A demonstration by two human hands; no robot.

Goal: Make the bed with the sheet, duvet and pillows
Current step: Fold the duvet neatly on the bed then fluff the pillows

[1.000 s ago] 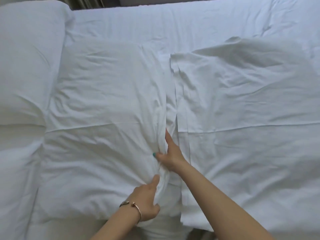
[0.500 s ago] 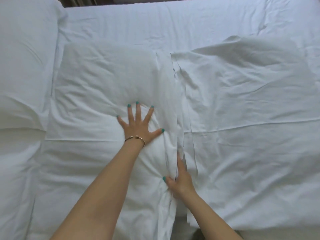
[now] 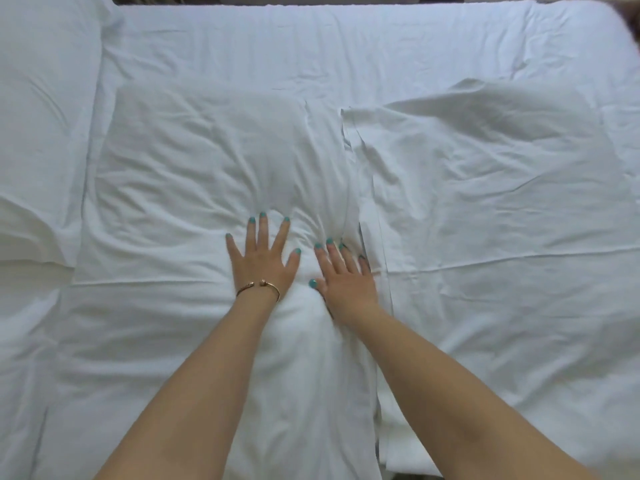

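now, as seen from the head camera, i have both hands flat on the pillow (image 3: 214, 188) that lies in the middle of the bed, over the sheet (image 3: 381, 46). my left hand (image 3: 263, 258), with a bracelet (image 3: 258, 287) at the wrist, has its fingers straight and spread apart, palm down near the pillow's centre. my right hand (image 3: 346, 278) lies just beside it, fingers also straight and a little apart, close to the pillow's right edge. neither hand is clamped on anything; both only press. the cloth dimples and creases around the fingertips, which suggests a soft filling under a loose case.

just to the right of the pillow lies a second case (image 3: 485, 209), flat and wrinkled, its left hem touching or nearly touching the pillow's edge; i cannot tell whether it holds a pillow. a plump white mass (image 3: 41, 116), possibly another pillow or the duvet, lies at the far left edge.

the step in hand, as i judge it, is pressing the filling evenly into the case. to do it well i would keep the palms flat and push outward from the centre toward the far corners, not downward only, so the filling spreads rather than bunches. the right hand should stay on the pillow and not drag the neighbouring hem. loose cloth near me, below the wrists, likely needs smoothing afterward.
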